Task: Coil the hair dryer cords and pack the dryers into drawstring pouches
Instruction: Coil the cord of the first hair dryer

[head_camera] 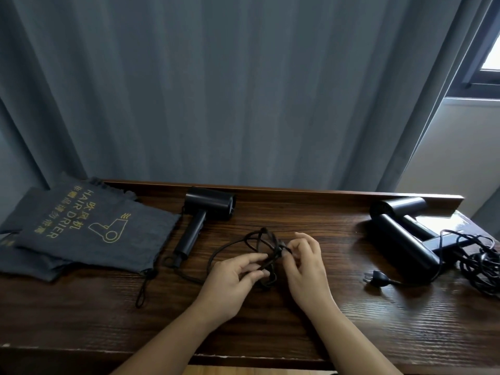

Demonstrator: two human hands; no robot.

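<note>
Left hand [232, 277] grips looped black dryer cord [244, 243] at mid dark wooden counter [351, 320]; right hand [304, 262] pinches same cord. Black hair dryer [201, 215] beyond hands, near far edge.

Bare wood is left on the table [270, 328] along the near edge, in front of the left hand [232, 277] and right hand [305, 269]. The left end is covered by stacked pouches [89, 231], a drawstring [144, 286] trailing toward the near edge. Behind the hands, passage is narrowed by a hair dryer [201, 215] and its looped cord [243, 247]. The right end is blocked by two more dryers [403, 234], a tangled cord [479, 263] and a plug [378, 280]. A clear strip is left between them.
</note>
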